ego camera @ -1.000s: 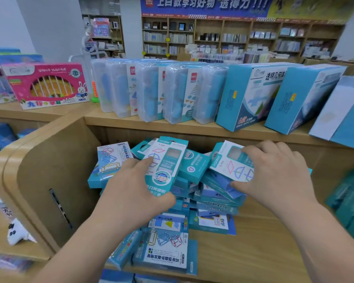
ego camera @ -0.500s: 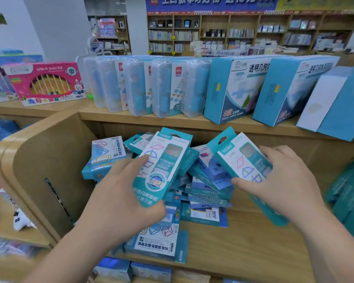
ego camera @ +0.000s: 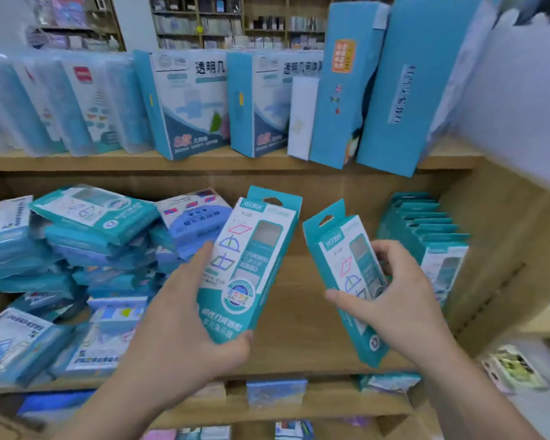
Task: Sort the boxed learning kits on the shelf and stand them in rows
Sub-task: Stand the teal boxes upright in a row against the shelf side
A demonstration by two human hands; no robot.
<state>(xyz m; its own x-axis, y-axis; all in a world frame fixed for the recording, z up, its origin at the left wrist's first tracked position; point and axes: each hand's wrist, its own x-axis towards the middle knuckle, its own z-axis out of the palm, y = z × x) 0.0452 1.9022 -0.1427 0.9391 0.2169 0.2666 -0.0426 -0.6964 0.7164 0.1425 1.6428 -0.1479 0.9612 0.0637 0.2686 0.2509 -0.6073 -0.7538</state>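
Left hand (ego camera: 185,315) grips a teal kit (ego camera: 254,249), right hand (ego camera: 394,300) a second kit (ego camera: 337,246); fingertips seemingly curl hidden behind both.

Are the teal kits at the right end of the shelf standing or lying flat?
Standing: the row of teal kits sits upright, hang tabs up, one behind another.

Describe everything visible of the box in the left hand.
Teal-and-white cardboard kit box with a holed hang tab on top, a grey window, pink and blue shape drawings, a round badge and white print below. It is upright, leaning slightly right, in the air before the shelf. Only the left hand touches it, gripping its left edge and bottom.
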